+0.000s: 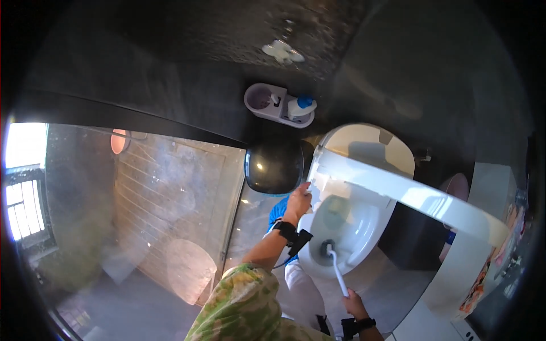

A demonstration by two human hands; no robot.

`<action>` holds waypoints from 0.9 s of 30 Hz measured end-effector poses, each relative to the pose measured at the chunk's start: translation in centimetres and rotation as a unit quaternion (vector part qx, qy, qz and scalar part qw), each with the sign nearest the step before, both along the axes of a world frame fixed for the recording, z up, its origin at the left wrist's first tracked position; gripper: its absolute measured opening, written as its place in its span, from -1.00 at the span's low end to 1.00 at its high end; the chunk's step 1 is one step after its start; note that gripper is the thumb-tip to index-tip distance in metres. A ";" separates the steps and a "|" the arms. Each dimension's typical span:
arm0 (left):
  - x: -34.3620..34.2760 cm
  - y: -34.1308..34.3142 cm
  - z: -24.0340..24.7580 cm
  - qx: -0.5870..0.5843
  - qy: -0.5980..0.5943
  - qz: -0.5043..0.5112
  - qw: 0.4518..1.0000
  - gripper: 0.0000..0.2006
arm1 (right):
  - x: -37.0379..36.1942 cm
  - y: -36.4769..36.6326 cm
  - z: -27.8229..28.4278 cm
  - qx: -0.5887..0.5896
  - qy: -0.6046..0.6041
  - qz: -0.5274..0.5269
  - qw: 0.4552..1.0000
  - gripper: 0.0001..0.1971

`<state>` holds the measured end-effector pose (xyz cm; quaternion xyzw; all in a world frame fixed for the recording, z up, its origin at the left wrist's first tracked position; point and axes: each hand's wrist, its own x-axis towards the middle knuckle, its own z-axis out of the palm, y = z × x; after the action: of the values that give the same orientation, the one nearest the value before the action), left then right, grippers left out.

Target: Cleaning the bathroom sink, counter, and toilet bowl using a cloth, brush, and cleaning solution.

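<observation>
My right hand (356,304) is closed round the handle of a white toilet brush (339,275). The brush's dark head (327,248) is down in the front part of the bowl of a white toilet (365,250), angled up toward my hand. My left hand (298,203) is at the toilet's left rim, with its fingers bent. Something pale shows by its fingertips, but I cannot make out what it is. Dark bands sit on both wrists, and a small black device is on the left one.
A long white ledge (421,196) crosses over the toilet toward the right. Left of the toilet is a black bin (274,166). A wall holder (267,116) carries a blue-capped bottle (302,106). A glass panel (170,170) fills the left. A pink bowl-like thing (456,190) is at right.
</observation>
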<state>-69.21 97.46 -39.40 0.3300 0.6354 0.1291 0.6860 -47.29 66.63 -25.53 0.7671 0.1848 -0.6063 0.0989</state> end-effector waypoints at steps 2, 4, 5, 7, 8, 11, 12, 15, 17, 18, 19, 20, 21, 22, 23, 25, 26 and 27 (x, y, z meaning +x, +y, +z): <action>1.0 0.5 -0.6 0.119 0.051 -0.051 0.990 -0.55 | -1.1 1.8 -0.7 -0.001 0.010 0.014 1.000 -0.61; 2.1 2.2 -1.5 0.237 0.090 -0.134 0.958 -0.50 | -2.5 3.8 -1.0 0.017 0.007 0.034 0.999 -0.62; 1.0 3.2 -4.4 0.244 0.098 -0.128 0.956 -0.50 | -3.8 4.9 -1.6 0.025 0.012 0.042 0.999 -0.62; -1.7 5.9 -9.4 0.436 0.157 -0.161 0.872 -0.51 | -6.0 6.6 -2.9 0.039 0.006 0.048 0.998 -0.60; -0.9 7.3 -9.6 0.313 0.108 -0.131 0.935 -0.59 | -6.2 7.3 -2.8 0.027 -0.002 0.051 0.998 -0.58; 1.4 9.4 -8.8 0.217 0.041 -0.069 0.973 -0.66 | -5.5 6.0 -4.3 0.026 -0.023 0.045 0.998 -0.63; 2.2 10.0 -7.9 0.193 0.069 -0.081 0.975 -0.69 | -5.3 5.9 -4.2 0.027 -0.028 0.012 0.999 -0.62; 2.1 10.1 -6.6 0.207 0.036 -0.106 0.972 -0.68 | -5.2 6.1 -3.5 0.008 -0.035 0.019 0.999 -0.57; 2.2 9.7 -6.1 0.159 0.065 -0.082 0.982 -0.69 | -5.3 6.2 -3.7 0.004 -0.036 0.017 0.999 -0.58; 1.8 9.5 -7.1 0.212 0.062 -0.108 0.969 -0.69 | -5.4 6.2 -3.8 -0.003 -0.040 0.019 0.999 -0.59; 2.0 9.3 -7.3 0.262 0.055 -0.132 0.954 -0.68 | -5.0 5.9 -4.1 -0.005 -0.045 0.013 0.999 -0.59; 2.3 9.6 -5.8 0.140 0.035 -0.119 0.982 -0.64 | -4.7 5.8 -4.6 -0.003 -0.047 0.015 0.999 -0.60; 3.0 9.1 -7.9 0.137 0.028 -0.125 0.982 -0.64 | -4.3 5.5 -5.1 -0.001 -0.050 0.016 0.999 -0.61; -0.5 8.5 -10.8 0.210 0.068 -0.104 0.970 -0.61 | -5.5 6.7 -5.3 0.048 -0.025 0.046 0.997 -0.63; -2.0 7.4 -12.9 0.278 0.092 -0.094 0.952 -0.58 | -6.1 7.5 -6.0 0.047 -0.013 0.050 0.998 -0.63; 0.2 3.6 -13.6 0.227 0.065 -0.028 0.971 -0.56 | -5.7 7.3 -6.9 0.115 -0.030 0.038 0.992 -0.64; 1.0 2.3 -12.3 0.166 -0.001 0.079 0.983 -0.56 | -5.7 9.5 -5.6 0.094 -0.023 -0.057 0.994 -0.63; 0.6 0.7 -11.1 0.103 -0.056 0.188 0.975 -0.57 | -6.2 11.7 -4.1 0.076 -0.010 -0.149 0.986 -0.62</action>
<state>-68.63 98.11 -50.49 0.2656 0.6303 0.3389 0.6460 -53.47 78.30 -29.58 0.7975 0.1131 -0.5907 -0.0488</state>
